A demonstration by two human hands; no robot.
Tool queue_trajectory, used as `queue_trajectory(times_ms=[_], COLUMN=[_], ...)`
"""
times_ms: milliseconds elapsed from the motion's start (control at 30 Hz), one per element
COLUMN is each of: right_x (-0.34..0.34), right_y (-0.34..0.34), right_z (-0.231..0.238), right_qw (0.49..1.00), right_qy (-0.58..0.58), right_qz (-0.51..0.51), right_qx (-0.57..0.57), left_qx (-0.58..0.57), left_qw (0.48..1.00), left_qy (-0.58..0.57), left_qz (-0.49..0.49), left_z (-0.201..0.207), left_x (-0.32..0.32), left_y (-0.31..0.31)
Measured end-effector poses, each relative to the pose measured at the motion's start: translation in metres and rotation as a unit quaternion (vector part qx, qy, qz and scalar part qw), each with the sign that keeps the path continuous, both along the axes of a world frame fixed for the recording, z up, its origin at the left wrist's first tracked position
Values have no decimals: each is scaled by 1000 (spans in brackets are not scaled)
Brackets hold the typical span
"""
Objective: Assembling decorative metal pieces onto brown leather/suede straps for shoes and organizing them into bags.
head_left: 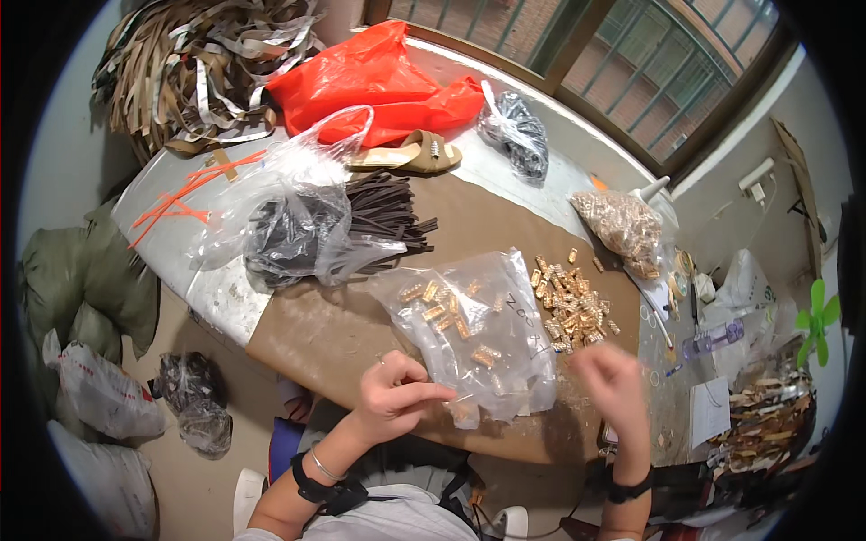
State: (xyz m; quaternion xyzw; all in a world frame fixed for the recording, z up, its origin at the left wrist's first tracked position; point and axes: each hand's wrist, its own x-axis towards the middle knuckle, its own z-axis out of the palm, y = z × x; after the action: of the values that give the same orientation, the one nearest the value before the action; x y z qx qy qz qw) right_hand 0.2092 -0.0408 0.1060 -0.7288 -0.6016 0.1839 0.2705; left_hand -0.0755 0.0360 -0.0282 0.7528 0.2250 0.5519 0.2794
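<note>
A clear plastic bag (505, 356) with several small gold metal pieces in it lies flat before me, handwriting on its side. At its near left edge is my left hand (395, 395), fingers curled and the thumb and index drawn together in a pinch. Whatever the pinch holds is too small to make out. My right hand (615, 379) hovers by the near side of a loose pile of gold metal pieces (577, 307). Motion smears its fingers, so their hold does not show. The pieces look like small patterned buckles or clasps.
Dark strips in clear plastic (307, 225), a tan sandal (419, 153) and a red plastic bag (361, 90) stand at the far left. A full bag of gold pieces (618, 225) sits far right. Near the right edge are a notebook (710, 412) and a green fan (817, 322).
</note>
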Motion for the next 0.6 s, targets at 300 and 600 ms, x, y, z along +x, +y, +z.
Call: queue_trajectory(times_ms=[300,600], right_x=[3,-6], right_y=[45,51], right_z=[-36,-23], right_qw=[865,724], right_qy=[424,659], right_qz=[208,149], right_qx=[-168,-142], left_qx=[-121,-14], left_qw=[991,994], left_qy=[7,110], left_qz=[54,-9], left_z=[102,108], left_x=[52,40], left_y=[54,45])
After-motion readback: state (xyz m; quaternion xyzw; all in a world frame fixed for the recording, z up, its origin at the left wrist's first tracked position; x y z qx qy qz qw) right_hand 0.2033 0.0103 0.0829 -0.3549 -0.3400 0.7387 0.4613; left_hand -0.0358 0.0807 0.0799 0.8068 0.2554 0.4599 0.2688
